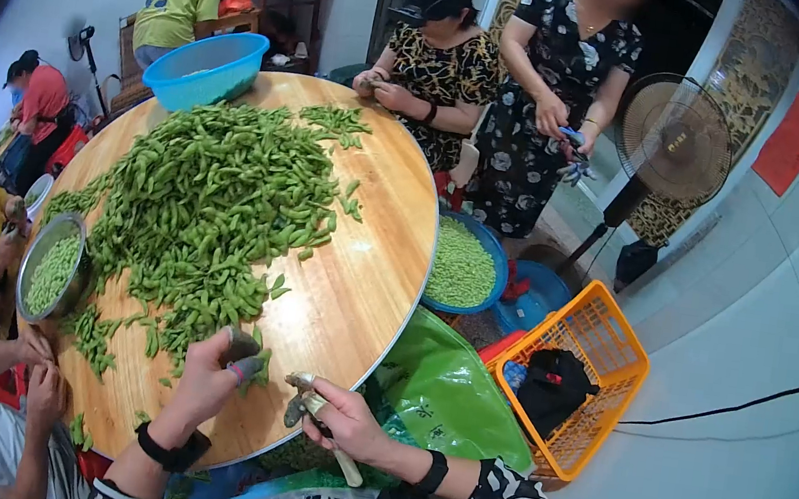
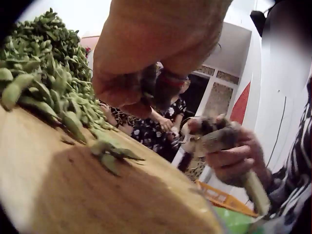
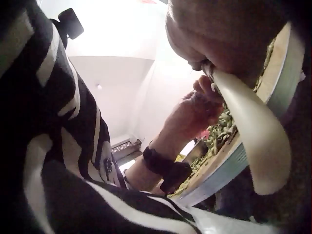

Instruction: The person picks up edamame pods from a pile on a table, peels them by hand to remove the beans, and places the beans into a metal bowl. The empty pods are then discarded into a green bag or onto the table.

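Note:
In the head view, my left hand point(image 1: 209, 378) is over the near edge of the heap of green pods point(image 1: 216, 185), fingers bent, thumb a little apart, nothing visible between them. Dark coverings wrap its fingertips. Loose pods point(image 2: 111, 153) lie on the wood below it in the left wrist view. My right hand point(image 1: 351, 427), also with covered fingertips, is right of it by the table rim. It grips a tool whose pale, smooth handle point(image 3: 258, 141) sticks out below the palm; the tool's other end is hidden by the fingers.
The round wooden table point(image 1: 370, 246) carries a blue basin point(image 1: 203, 72) and a metal bowl of shelled beans point(image 1: 51, 274). Right of it are another basin of beans point(image 1: 463, 263), an orange crate point(image 1: 595, 376), a green bag point(image 1: 451, 393) and a fan point(image 1: 676, 140). Several people are around the table.

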`<action>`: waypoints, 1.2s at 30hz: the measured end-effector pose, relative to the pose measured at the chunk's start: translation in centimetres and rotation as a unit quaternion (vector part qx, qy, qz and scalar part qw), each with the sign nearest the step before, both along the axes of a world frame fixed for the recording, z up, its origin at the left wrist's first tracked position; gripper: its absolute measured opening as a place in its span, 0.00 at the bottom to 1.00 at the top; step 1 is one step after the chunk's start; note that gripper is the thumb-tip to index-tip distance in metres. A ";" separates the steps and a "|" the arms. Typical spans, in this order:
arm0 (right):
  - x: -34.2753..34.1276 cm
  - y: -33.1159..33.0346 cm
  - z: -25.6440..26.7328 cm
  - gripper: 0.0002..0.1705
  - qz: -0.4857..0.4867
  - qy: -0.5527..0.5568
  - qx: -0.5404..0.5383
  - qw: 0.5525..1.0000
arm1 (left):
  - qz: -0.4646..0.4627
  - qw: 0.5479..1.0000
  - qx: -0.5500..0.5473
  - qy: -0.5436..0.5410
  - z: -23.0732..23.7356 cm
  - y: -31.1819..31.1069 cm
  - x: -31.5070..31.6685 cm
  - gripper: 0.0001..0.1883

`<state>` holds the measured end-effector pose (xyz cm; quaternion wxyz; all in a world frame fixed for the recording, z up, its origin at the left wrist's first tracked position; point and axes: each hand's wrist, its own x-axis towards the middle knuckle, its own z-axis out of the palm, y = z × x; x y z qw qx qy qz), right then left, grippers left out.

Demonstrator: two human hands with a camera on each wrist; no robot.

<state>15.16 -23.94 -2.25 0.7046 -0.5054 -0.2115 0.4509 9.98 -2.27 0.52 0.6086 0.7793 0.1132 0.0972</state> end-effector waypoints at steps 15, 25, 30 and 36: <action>-1.2 0.9 0.3 0.25 -0.051 -0.046 0.008 0.998 | -0.001 0.981 -0.192 -0.021 0.1 -4.0 -2.5 0.09; -1.2 1.3 0.8 0.29 -0.035 -0.007 0.051 0.998 | -0.007 0.972 -0.230 -0.046 -1.2 -3.9 -3.0 0.10; -0.8 1.0 0.8 0.26 -0.023 -0.012 0.049 0.998 | -0.005 0.980 -0.197 -0.031 -1.3 -3.9 -3.1 0.09; -0.2 1.1 1.4 0.22 -0.009 0.018 0.044 0.999 | -0.014 0.950 -0.312 -0.022 -1.5 -3.6 -3.1 0.10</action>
